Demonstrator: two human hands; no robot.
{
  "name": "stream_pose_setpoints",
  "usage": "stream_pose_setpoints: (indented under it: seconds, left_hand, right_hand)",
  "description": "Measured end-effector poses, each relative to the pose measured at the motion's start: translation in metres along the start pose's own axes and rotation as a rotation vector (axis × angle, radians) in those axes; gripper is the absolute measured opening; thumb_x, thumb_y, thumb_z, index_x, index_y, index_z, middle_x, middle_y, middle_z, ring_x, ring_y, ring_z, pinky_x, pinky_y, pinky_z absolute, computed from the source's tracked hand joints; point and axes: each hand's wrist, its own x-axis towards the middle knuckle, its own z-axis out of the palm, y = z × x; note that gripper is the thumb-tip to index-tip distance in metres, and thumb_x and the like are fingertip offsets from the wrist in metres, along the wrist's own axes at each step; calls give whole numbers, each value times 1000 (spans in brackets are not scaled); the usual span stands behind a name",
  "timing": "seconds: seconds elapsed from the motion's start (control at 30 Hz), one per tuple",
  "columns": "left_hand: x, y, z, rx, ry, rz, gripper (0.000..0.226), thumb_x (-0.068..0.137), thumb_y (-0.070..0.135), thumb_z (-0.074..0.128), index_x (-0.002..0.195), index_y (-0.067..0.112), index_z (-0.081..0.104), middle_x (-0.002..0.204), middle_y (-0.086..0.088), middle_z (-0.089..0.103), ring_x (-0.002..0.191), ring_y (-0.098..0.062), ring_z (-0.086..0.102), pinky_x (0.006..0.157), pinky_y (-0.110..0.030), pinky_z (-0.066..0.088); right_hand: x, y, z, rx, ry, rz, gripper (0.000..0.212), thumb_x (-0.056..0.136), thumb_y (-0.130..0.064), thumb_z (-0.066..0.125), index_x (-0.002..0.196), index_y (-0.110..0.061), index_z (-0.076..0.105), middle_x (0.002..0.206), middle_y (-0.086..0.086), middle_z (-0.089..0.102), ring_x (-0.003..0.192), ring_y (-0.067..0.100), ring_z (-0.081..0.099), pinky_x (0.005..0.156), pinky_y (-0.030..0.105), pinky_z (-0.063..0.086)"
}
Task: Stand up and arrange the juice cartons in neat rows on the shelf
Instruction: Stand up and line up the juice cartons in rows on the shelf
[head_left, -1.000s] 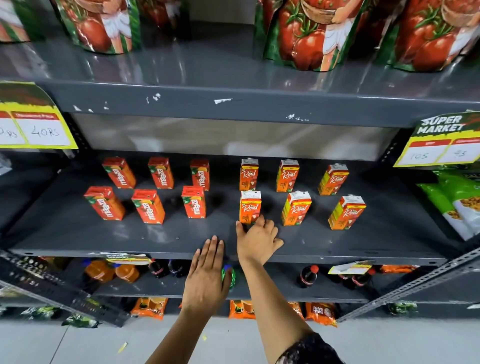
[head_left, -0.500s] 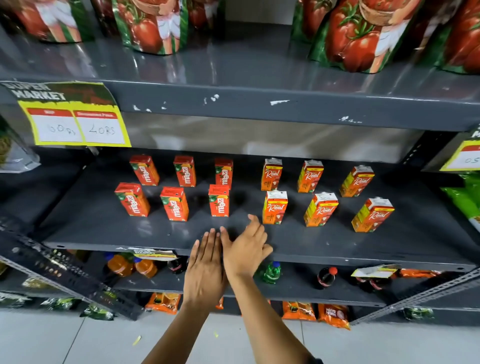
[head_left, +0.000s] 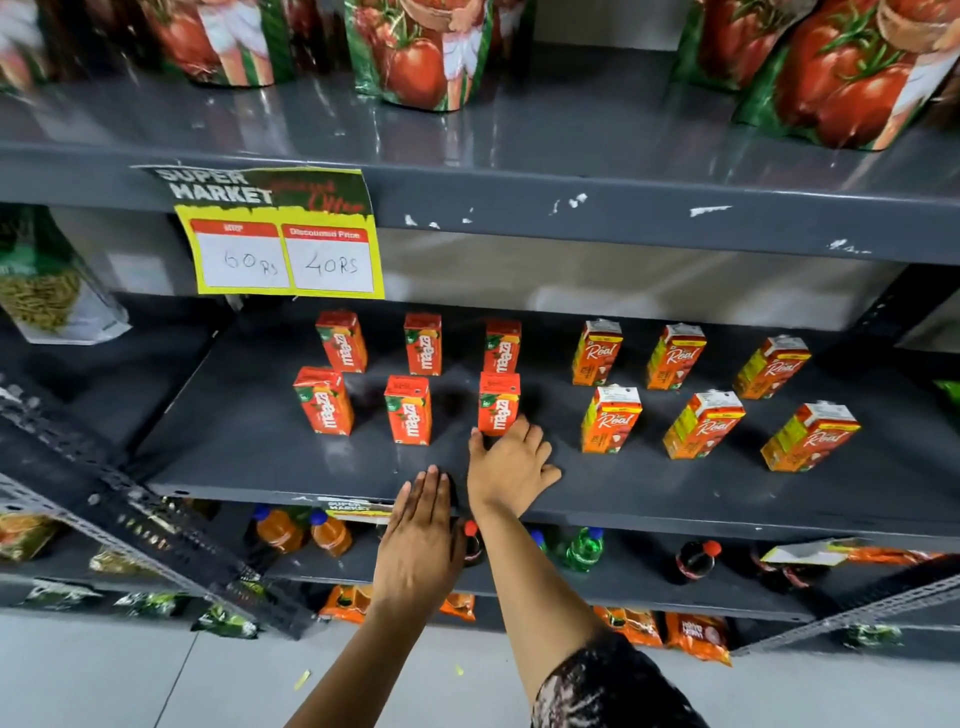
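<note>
Fingers (head_left: 524, 441) of the right hand (head_left: 511, 470) spread wide and flat on the grey shelf (head_left: 234, 447), tips touching the base of the nearest red carton (head_left: 498, 402), thumb out to its left, nothing gripped. Left hand (head_left: 421, 540) open too, fingers straight and close together, palm down over the shelf's front edge, holding nothing. Twelve juice cartons upright on that shelf in two groups. On the left, six red cartons (head_left: 408, 408) in two rows of three, back row set just behind the front one. On the right, six orange cartons (head_left: 704, 423) with white tops, likewise in two rows of three, turned slightly at an angle. A clear gap between the two groups. All cartons closed, so contents not visible. Above, on the upper shelf, tall pouches (head_left: 415, 52) printed with tomatoes, and a yellow price card (head_left: 285, 249) hanging from that shelf's edge. Below, bottles (head_left: 278, 530) of orange drink, a green bottle (head_left: 584, 548) and dark bottles with red caps standing on the lower shelf. Lower still, orange snack packets (head_left: 691, 634) near the floor.
</note>
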Motion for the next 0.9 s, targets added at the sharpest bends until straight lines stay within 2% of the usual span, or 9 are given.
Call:
stream_pose_setpoints:
  seconds: [0.4, 0.77, 0.9]
  left_hand:
    - [-4, -1, 0, -39, 6, 19, 60, 92, 35, 32, 136, -4, 46, 141, -19, 46, 133, -29, 41, 113, -33, 11]
    - [-3, -1, -1, -43, -2, 18, 60, 91, 36, 33, 135, -2, 48, 140, -18, 48, 131, -28, 43, 111, -34, 15]
    - [-4, -6, -7, -128, 34, -10, 59, 92, 35, 33, 136, -2, 46, 140, -17, 48, 133, -26, 40, 114, -30, 9]
  right_hand:
    - [-10, 8, 5, -6, 62, 36, 50, 72, -55, 64, 96, -12, 57, 98, 8, 64, 98, 29, 55, 80, 48, 38]
    - [-10, 6, 2, -19, 70, 37, 53, 71, -55, 64, 96, -10, 53, 98, 11, 63, 96, 30, 55, 79, 48, 39]
    - [-15, 4, -3, 44, 39, 103, 65, 65, -55, 71, 108, -11, 50, 105, 11, 60, 102, 32, 54, 83, 49, 39]
